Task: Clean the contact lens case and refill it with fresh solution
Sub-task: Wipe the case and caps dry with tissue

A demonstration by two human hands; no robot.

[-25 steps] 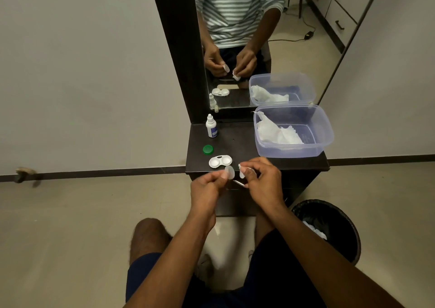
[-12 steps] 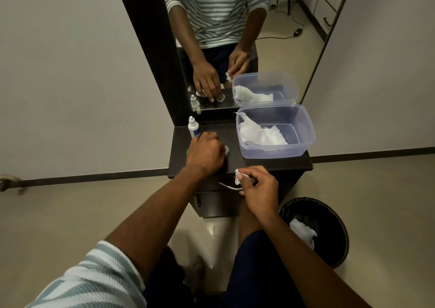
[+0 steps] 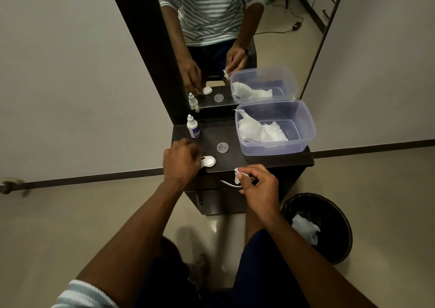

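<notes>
On the dark, smooth-topped cabinet (image 3: 259, 159) in front of the mirror (image 3: 270, 36), the white contact lens case (image 3: 208, 161) lay flat near the front edge, its one visible round well facing up. The left hand (image 3: 181, 164) rested over the case's left end with fingers curled downward; whether they gripped the case or only touched it could not be told, as the hand hid that end. A small, round, clear cap (image 3: 222, 147) lay open side up just behind and to the right of the case, apart from it. A white plastic solution bottle (image 3: 193, 127) with a tapered nozzle stood upright at the rear left corner.

The right hand (image 3: 259, 187) hovered off the front edge, thumb and fingertips pinching a small crumpled white tissue wad (image 3: 237, 174).

A translucent, rounded-rectangular plastic container (image 3: 303, 142) occupied the right side of the top, holding rumpled white tissues (image 3: 259, 131). A black, round waste bin (image 3: 336, 215) on the floor to the right contained a crumpled tissue.
</notes>
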